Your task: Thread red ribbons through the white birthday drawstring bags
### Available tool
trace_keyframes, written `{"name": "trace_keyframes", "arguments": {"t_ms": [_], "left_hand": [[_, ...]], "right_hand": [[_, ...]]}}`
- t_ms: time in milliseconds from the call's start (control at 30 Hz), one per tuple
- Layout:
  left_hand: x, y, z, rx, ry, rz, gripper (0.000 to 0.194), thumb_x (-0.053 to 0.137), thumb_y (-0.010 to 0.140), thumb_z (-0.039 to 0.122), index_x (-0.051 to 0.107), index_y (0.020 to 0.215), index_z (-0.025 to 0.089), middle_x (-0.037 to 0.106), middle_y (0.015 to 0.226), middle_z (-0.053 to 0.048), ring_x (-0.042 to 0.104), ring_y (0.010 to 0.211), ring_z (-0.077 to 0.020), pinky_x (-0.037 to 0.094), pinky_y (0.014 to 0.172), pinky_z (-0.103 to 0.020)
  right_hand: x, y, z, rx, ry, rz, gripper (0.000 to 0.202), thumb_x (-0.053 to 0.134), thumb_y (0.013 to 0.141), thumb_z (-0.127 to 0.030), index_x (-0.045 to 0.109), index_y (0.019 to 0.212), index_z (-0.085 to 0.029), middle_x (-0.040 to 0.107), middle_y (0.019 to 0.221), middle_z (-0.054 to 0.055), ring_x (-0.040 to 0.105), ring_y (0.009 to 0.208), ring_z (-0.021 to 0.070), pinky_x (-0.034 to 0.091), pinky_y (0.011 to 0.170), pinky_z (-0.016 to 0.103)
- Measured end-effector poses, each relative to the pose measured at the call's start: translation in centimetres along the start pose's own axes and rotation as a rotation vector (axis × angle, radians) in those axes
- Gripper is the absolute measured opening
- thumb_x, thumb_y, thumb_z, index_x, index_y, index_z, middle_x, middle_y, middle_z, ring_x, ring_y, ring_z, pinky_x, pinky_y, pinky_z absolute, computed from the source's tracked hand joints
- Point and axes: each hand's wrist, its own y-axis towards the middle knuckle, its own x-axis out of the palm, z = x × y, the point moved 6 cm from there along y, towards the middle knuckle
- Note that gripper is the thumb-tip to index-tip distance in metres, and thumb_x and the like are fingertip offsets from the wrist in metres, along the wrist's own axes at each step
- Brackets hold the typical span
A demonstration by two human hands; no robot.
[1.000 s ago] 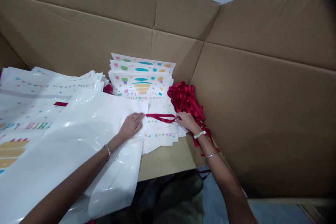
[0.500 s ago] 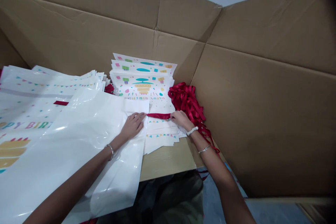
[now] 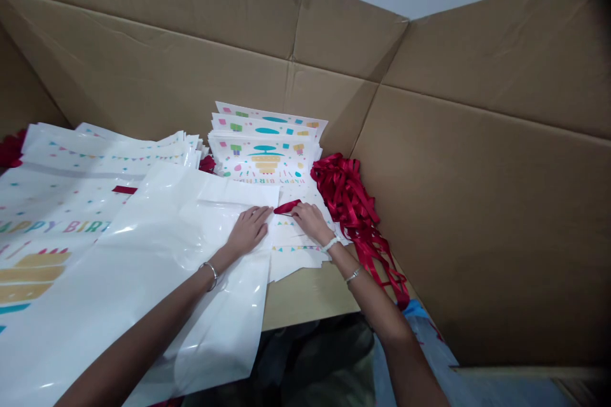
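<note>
My left hand lies flat, fingers stretched, on the right edge of a large glossy white plastic bag. A short length of red ribbon shows at that edge, and my right hand is closed on its other end. Beneath the right hand lie white printed sheets with a cake and birthday lettering. A heap of loose red ribbons sits just right of this hand, its strands trailing toward me.
Tall cardboard walls stand behind and to the right. At left is a stack of printed white bags with a red ribbon piece on top. The cardboard work surface ends at a front edge near me.
My right hand has moved left, closer to my left hand, and less ribbon shows between them. The left hand stays on the bag. The view has shifted slightly.
</note>
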Motion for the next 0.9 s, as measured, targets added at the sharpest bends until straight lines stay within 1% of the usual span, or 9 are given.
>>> {"name": "trace_keyframes", "arguments": {"t_ms": [67, 167, 267, 367, 533, 600, 700, 833, 900], "left_hand": [[0.0, 0.0, 0.0, -0.002, -0.007, 0.005, 0.053, 0.037, 0.102, 0.028, 0.050, 0.153, 0.020, 0.056, 0.149, -0.010, 0.047, 0.134, -0.0325, 0.039, 0.108, -0.049], [0.1, 0.0, -0.1, 0.004, -0.008, 0.013, 0.052, 0.038, 0.102, 0.028, 0.051, 0.152, 0.021, 0.056, 0.149, -0.010, 0.047, 0.134, -0.0326, 0.039, 0.108, -0.048], [0.2, 0.0, -0.2, 0.007, -0.002, 0.014, 0.052, 0.038, 0.102, 0.027, 0.051, 0.152, 0.020, 0.056, 0.149, -0.010, 0.047, 0.133, -0.0329, 0.039, 0.107, -0.049], [0.3, 0.0, -0.1, 0.014, 0.005, 0.001, 0.053, 0.037, 0.102, 0.026, 0.051, 0.152, 0.020, 0.056, 0.149, -0.010, 0.047, 0.133, -0.0329, 0.039, 0.107, -0.049], [0.2, 0.0, 0.0, 0.007, 0.018, 0.007, 0.052, 0.036, 0.103, 0.026, 0.052, 0.152, 0.020, 0.056, 0.149, -0.011, 0.047, 0.134, -0.0332, 0.039, 0.106, -0.049], [0.2, -0.1, -0.1, -0.006, 0.017, 0.014, 0.052, 0.037, 0.102, 0.027, 0.052, 0.152, 0.020, 0.056, 0.149, -0.011, 0.047, 0.134, -0.0332, 0.039, 0.106, -0.049], [0.1, -0.2, -0.3, -0.027, 0.014, 0.030, 0.053, 0.037, 0.102, 0.027, 0.051, 0.153, 0.021, 0.056, 0.149, -0.010, 0.047, 0.135, -0.0329, 0.039, 0.107, -0.049], [0.2, -0.1, -0.3, -0.040, 0.008, 0.025, 0.053, 0.038, 0.102, 0.029, 0.050, 0.153, 0.020, 0.055, 0.151, -0.010, 0.046, 0.135, -0.0336, 0.039, 0.107, -0.050], [0.2, -0.1, -0.2, -0.044, 0.006, 0.021, 0.053, 0.038, 0.101, 0.028, 0.051, 0.152, 0.019, 0.055, 0.150, -0.010, 0.046, 0.135, -0.0337, 0.039, 0.108, -0.050]], "right_hand": [[0.0, -2.0, 1.9, 0.035, -0.039, -0.001, 0.025, 0.050, 0.105, -0.020, 0.073, 0.114, -0.019, 0.069, 0.116, 0.010, 0.060, 0.110, 0.0202, 0.041, 0.097, 0.032], [-0.5, -4.5, 4.5, 0.120, -0.065, 0.029, 0.023, 0.052, 0.105, -0.020, 0.074, 0.108, -0.017, 0.069, 0.111, 0.009, 0.058, 0.108, 0.0203, 0.038, 0.093, 0.031], [-0.7, -5.3, 5.4, 0.145, -0.071, 0.055, 0.023, 0.052, 0.105, -0.022, 0.074, 0.103, -0.016, 0.070, 0.108, 0.008, 0.057, 0.105, 0.0205, 0.035, 0.092, 0.032], [-0.2, -4.1, 4.1, 0.094, -0.067, 0.039, 0.024, 0.051, 0.106, -0.022, 0.074, 0.104, -0.017, 0.070, 0.109, 0.008, 0.057, 0.106, 0.0207, 0.033, 0.092, 0.033], [1.7, 0.1, -0.9, 0.004, -0.067, 0.038, 0.028, 0.044, 0.108, -0.022, 0.072, 0.109, -0.019, 0.069, 0.115, 0.008, 0.055, 0.110, 0.0220, 0.031, 0.093, 0.035], [2.3, 0.9, -2.4, 0.006, -0.059, 0.063, 0.029, 0.042, 0.108, -0.022, 0.071, 0.109, -0.019, 0.069, 0.116, 0.009, 0.054, 0.110, 0.0224, 0.031, 0.094, 0.035], [2.7, 0.3, -2.6, 0.128, -0.020, 0.122, 0.026, 0.045, 0.107, -0.026, 0.071, 0.112, -0.020, 0.068, 0.116, 0.009, 0.053, 0.110, 0.0233, 0.032, 0.094, 0.035], [2.7, -2.8, -0.6, 0.388, 0.060, 0.188, 0.024, 0.051, 0.104, -0.026, 0.073, 0.113, -0.021, 0.065, 0.119, 0.009, 0.052, 0.113, 0.0252, 0.034, 0.095, 0.037], [2.5, -3.9, -0.4, 0.422, 0.094, 0.208, 0.026, 0.052, 0.103, -0.026, 0.074, 0.115, -0.023, 0.063, 0.122, 0.010, 0.051, 0.114, 0.0262, 0.035, 0.097, 0.038]]}}
